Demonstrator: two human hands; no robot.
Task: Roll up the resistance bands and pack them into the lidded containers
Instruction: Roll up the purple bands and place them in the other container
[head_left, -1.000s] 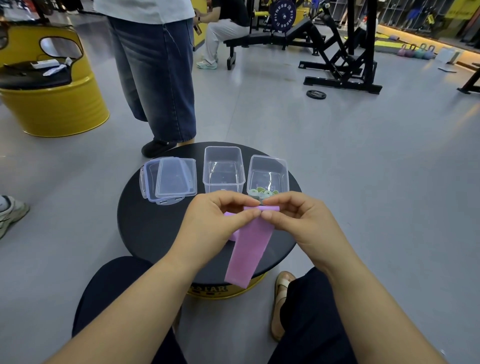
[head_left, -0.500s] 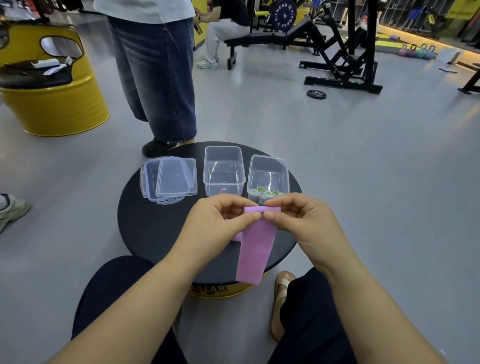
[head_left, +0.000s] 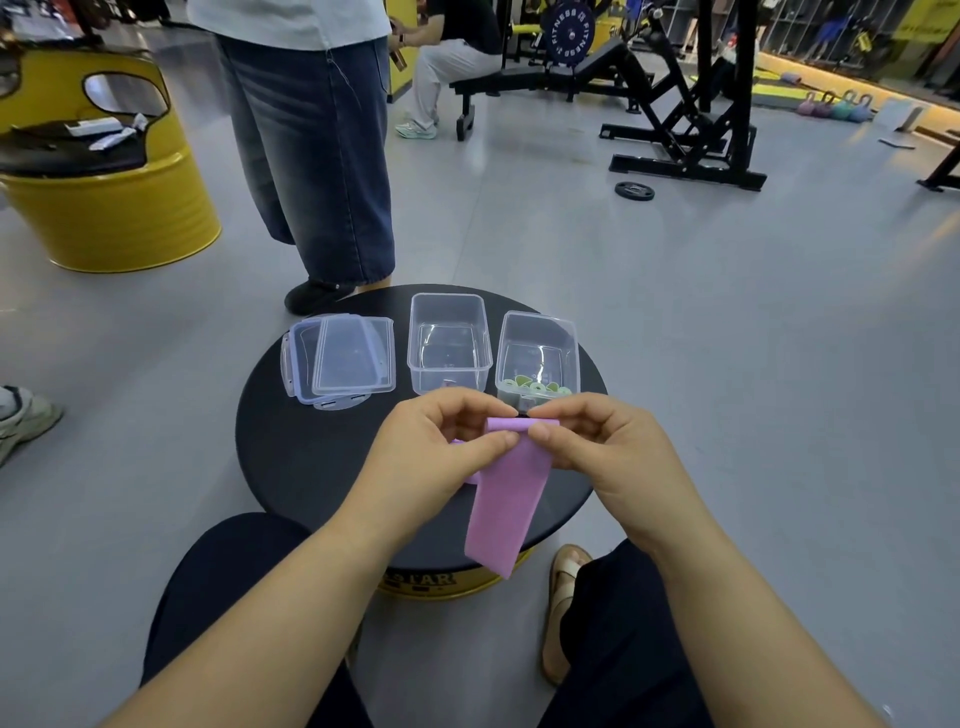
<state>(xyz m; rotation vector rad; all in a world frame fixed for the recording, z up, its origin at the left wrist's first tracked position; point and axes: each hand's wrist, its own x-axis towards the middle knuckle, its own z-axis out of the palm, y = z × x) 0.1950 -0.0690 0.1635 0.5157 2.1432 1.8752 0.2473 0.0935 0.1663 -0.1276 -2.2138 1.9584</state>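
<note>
Over the desk (head_left: 311, 467), a pink band (head_left: 511, 499) is being rolled, pinched by left grip (head_left: 431, 457) and right grip (head_left: 608, 457), with one box (head_left: 449, 332) empty.

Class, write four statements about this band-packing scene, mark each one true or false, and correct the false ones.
1. The left hand and the right hand both pinch the rolled top of the pink band. True.
2. The middle container holds rolled bands. False: no bands show in it. The green rolls lie in the right container.
3. Both containers have their lids on. False: the lids lie stacked on the round table, left of the containers.
4. The pink band's loose end hangs down below the hands. True.
</note>
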